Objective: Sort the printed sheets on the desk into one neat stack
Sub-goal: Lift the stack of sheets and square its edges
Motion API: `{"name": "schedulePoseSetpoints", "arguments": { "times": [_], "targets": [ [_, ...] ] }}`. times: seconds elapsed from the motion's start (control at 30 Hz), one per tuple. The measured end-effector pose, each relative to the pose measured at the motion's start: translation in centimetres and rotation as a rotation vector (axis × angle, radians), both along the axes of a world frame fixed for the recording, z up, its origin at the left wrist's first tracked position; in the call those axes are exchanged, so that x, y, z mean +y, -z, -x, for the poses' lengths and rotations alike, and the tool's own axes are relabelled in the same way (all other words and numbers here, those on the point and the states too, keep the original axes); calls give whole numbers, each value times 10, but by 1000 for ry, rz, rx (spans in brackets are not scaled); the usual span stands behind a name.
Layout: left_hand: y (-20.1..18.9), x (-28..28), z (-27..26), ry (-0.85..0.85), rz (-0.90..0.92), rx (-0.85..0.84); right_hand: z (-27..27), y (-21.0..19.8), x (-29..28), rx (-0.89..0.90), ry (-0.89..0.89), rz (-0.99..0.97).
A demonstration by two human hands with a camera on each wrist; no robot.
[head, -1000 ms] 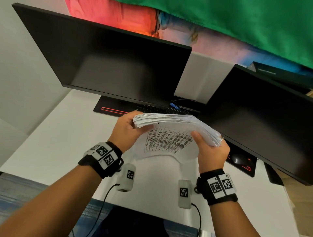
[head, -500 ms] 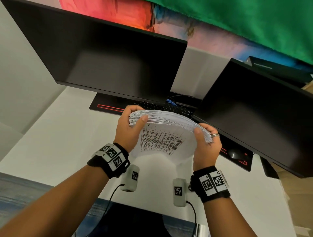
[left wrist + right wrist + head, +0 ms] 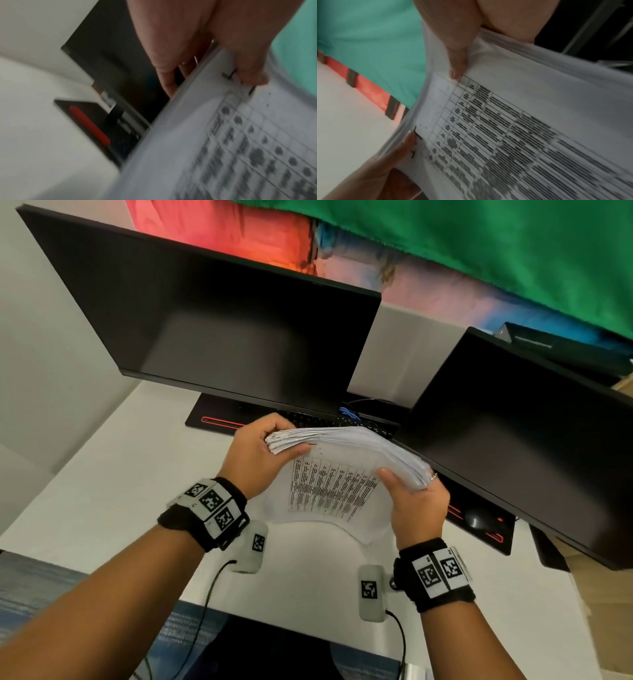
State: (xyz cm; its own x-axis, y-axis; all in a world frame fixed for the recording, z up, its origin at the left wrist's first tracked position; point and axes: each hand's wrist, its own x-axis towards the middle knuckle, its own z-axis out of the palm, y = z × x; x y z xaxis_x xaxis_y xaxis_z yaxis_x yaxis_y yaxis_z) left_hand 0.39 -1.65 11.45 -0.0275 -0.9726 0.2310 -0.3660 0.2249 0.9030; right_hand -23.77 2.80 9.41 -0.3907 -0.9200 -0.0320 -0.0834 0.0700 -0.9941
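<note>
stack of printed sheets [image 3: 346, 446] held in the air above the white tabletop [image 3: 102, 474], long axis running left to right between both hands. left hand [image 3: 253, 460] grips the left end, right hand [image 3: 416, 508] the right end, fingers curled round the edges. the print is a table, seemingly too blurred to read.

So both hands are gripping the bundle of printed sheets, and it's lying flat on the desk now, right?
Not flat on the desk: the head view shows the bundle of printed sheets held up on edge, by the left hand and right hand.
</note>
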Motion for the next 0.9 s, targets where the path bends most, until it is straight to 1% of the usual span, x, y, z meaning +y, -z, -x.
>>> {"name": "schedulePoseSetpoints", "arguments": {
  "times": [0.07,0.17,0.23,0.27,0.33,0.4,0.43,0.47,0.5,0.53,0.57,0.6,0.63,0.7,0.73,0.77,0.83,0.9],
  "targets": [
    [-17,1,-11,47,14,-165,1,-23,-7,169,-76,86],
    [-43,6,-6,167,20,-449,-10,-63,-18,467,-279,209],
    [-51,7,9,164,51,-564,-22,-79,-26,661,-378,316],
    [-52,6,15,131,95,-567,-29,-84,-30,709,-392,369],
    [-49,6,17,46,138,-472,-36,-85,-34,685,-336,432],
    [-45,4,7,-37,86,-319,-31,-71,-34,696,-157,414],
    [-43,5,-1,-84,27,-215,-26,-61,-32,741,-45,349],
    [-41,6,-10,-136,-41,-108,-19,-48,-29,766,57,242],
    [-38,7,-19,-192,-103,3,-12,-35,-25,741,135,103],
    [-34,8,-26,-237,-146,130,-6,-19,-21,650,177,-44],
    [-29,10,-32,-267,-167,265,-3,-5,-18,498,182,-176],
    [-24,10,-35,-281,-178,413,-2,7,-15,289,158,-255],
    [-19,10,-35,-280,-195,569,-4,15,-13,57,115,-285],
    [-8,9,-27,-249,-252,829,-12,19,-13,-365,8,-263],
    [-3,9,-22,-223,-285,923,-18,16,-16,-537,-25,-212],
    [2,9,-17,-189,-319,1000,-25,10,-19,-673,-27,-145],
    [13,11,-12,-82,-393,1091,-34,-4,-25,-848,11,-19],
    [22,16,-10,5,-470,1079,-38,-13,-27,-890,11,50]
  ]
}}
